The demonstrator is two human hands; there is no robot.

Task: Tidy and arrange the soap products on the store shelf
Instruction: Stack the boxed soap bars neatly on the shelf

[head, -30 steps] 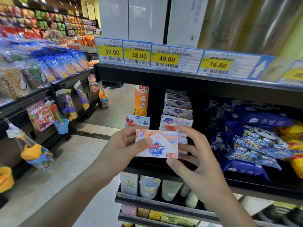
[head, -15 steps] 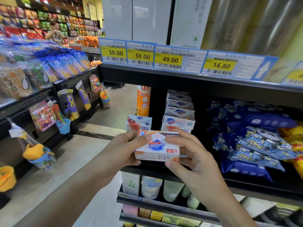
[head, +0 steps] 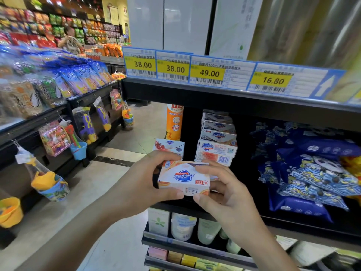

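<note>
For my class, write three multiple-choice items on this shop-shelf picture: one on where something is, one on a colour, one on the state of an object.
1. Where does the orange spray can stand?
A. To the left of the soap box stack
B. Among the blue packets
C. On the floor

2. What colour is the patch behind the prices on the shelf tags?
A. Red
B. Yellow
C. Green

3. How is the held soap box kept?
A. Lying alone on the shelf
B. Held in one hand
C. Held in both hands, logo upside down

Answers: 1 A, the can rises at the shelf's left end beside the stack. 2 B, each price sits on yellow. 3 C, the left hand and right hand grip its ends, and the logo reads inverted.
</note>
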